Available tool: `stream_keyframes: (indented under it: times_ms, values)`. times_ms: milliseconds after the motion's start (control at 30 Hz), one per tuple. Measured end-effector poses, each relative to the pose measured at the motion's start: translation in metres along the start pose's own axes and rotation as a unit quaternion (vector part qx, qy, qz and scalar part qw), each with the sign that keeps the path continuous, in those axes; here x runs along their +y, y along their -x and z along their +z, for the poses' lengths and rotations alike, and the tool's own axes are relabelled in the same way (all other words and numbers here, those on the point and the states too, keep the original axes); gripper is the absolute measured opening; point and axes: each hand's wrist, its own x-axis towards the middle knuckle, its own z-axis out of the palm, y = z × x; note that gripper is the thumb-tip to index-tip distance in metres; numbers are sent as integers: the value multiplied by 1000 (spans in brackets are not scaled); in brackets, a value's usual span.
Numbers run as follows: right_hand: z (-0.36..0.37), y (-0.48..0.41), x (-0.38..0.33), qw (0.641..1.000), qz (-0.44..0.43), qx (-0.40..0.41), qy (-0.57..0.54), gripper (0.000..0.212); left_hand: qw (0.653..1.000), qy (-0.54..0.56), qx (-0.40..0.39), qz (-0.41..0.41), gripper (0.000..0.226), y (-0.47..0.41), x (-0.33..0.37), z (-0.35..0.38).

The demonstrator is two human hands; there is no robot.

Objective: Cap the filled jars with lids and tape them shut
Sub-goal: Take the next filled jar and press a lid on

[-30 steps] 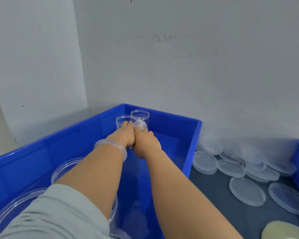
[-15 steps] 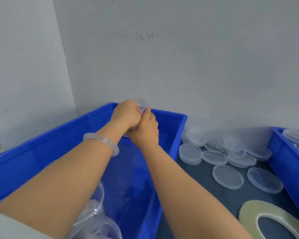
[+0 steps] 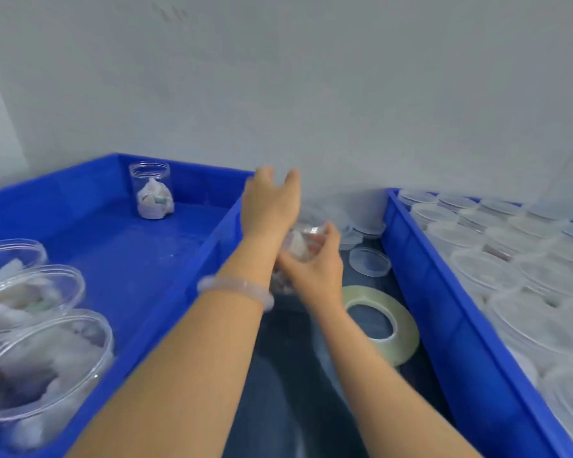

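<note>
The right hand grips a small filled jar, fingers curled round its clear wall. It holds the jar above the dark desk, in the gap between the two blue bins. The jar is blurred. It seems tilted, with its long axis running up and away from the person and the mouth at the far end. No lid is on it that I can make out.

The left hand, a pale bangle at its wrist, is raised with fingers spread and holds nothing. It sits just beyond the jar, by the left bin's right rim.

The loose lids lie at the back of the gap, beyond the jar and to its right. One separate lid lies flat just right of the gripping hand. The free left hand is probably the one to fetch a lid, and it would have to cross over the jar to get there.

The tape roll lies flat on the desk, near the right wrist. Another uncapped filled jar stands upright in the left bin's far corner.
</note>
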Motion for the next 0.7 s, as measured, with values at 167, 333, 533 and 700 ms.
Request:
stream_keyframes:
  times_ms: [167,333,533,700]
  values:
    - [-10,32,31,996,-40,-74,-12,77,972,218,-36,-85,31,49,-72,19]
    - [-27,24,41,980,-71,-178,-60,66,950,302,-43,-70,12,53,-92,22]
    - [-56,-43,65,934,16,-179,309,53,942,332,12,-46,28,56,-97,33]
    - [-43,-50,85,896,-43,-124,423,22,938,343,3,-45,47,54,-102,38]
